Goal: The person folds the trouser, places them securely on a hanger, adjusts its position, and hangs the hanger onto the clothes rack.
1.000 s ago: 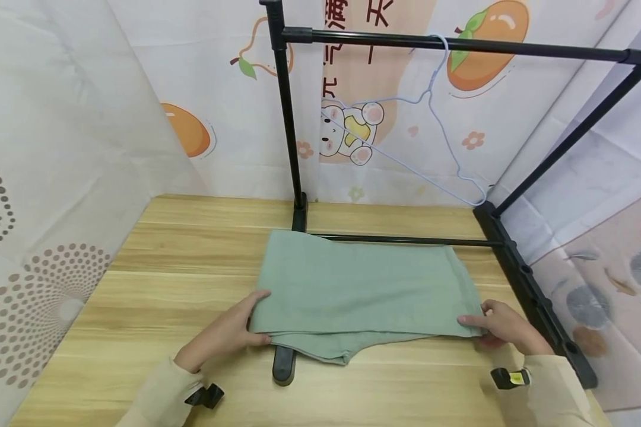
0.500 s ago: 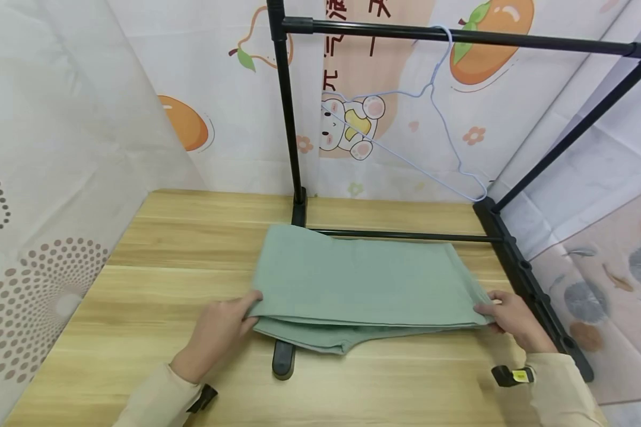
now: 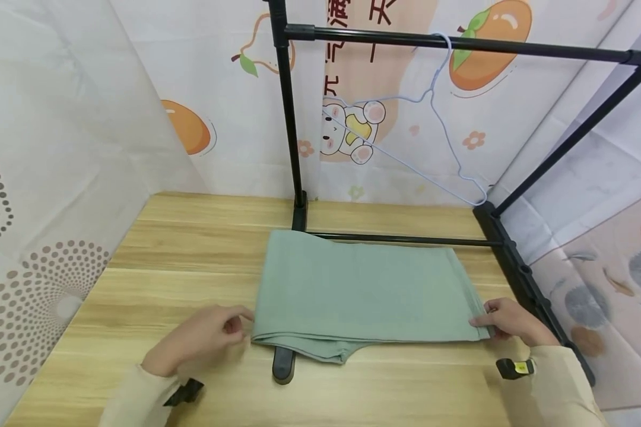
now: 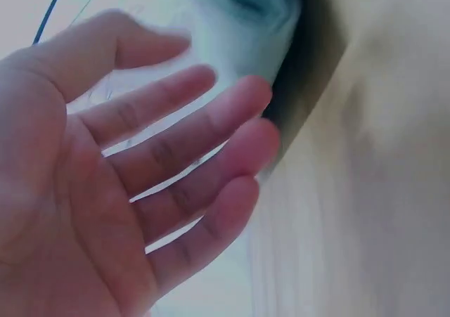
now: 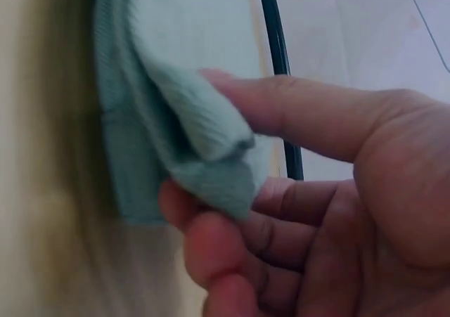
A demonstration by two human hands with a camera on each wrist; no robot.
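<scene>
A pair of sage-green trousers [image 3: 363, 290] lies folded lengthwise on the wooden table, with the crotch point sticking out at the front edge. Just off their left end is my left hand [image 3: 208, 335]; its fingers are loosely bent, and the left wrist view shows nothing in the palm. At the other end my right hand [image 3: 513, 323] pinches the front corner of the leg hem [image 5: 204, 120] between thumb and fingers. In the right wrist view the layered cloth edges show between them.
A black rack stands over the table; its left foot [image 3: 283, 365] runs beneath the trousers and its right foot [image 3: 534, 290] lies beyond my right hand. A pale blue wire hanger [image 3: 432, 89] hangs from the top bar [image 3: 374, 37]. Printed curtains [image 3: 219, 172] enclose the table.
Both hands gripped the trousers' front corners and lifted them slightly; the cloth is now flat again. My left hand has let go and drawn back left. My right hand still holds its corner.
</scene>
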